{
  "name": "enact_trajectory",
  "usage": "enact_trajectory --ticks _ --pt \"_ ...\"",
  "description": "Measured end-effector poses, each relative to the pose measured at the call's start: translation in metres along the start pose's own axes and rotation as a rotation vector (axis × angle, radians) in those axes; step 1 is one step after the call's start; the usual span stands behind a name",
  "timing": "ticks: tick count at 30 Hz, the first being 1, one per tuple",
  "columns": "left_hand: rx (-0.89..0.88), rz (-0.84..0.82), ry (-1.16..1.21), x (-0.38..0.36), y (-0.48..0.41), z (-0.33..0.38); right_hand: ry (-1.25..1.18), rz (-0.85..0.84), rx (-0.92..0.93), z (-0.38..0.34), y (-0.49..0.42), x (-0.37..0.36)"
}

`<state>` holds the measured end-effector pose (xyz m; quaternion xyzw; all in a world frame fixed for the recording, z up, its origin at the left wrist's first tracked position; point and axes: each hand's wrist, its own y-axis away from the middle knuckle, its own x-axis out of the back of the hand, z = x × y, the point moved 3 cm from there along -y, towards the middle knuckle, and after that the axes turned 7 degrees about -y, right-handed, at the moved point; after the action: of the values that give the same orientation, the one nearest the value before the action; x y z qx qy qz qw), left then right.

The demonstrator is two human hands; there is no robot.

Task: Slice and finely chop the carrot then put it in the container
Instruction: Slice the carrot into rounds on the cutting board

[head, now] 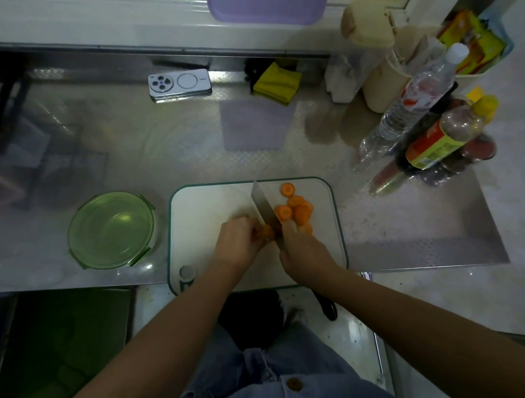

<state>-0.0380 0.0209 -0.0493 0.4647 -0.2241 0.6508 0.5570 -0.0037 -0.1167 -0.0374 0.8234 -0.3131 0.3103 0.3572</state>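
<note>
Carrot stub [266, 231] sits on the cutting board [209, 203], pinched in our left hand [239, 240], touching the knife [262, 203], which our right hand [305, 255] grips. With so little left, we risk nicked fingertips or a rolling stub. Slices [295, 210] lie beyond the blade, and the container [112, 231] stands apart.

Your one head-worn wide-angle camera looks forward and steeply down, close above your left hand [240, 239] and right hand [304, 252] at the cutting board [203, 205], taking in the steel counter [164, 136] beyond them.
</note>
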Motion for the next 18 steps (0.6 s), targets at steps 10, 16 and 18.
enact_trajectory --ticks 10,16,18 --pt "-0.08 -0.011 -0.061 -0.001 -0.002 -0.003 0.008 0.039 0.047 0.003 0.001 -0.004" --pt "-0.144 -0.005 -0.264 -0.002 -0.003 0.004 0.07 0.002 0.053 -0.005 -0.006 0.009" --pt "-0.143 -0.01 -0.281 -0.002 -0.003 0.007 0.072 0.008 0.044 -0.002 -0.004 0.006"
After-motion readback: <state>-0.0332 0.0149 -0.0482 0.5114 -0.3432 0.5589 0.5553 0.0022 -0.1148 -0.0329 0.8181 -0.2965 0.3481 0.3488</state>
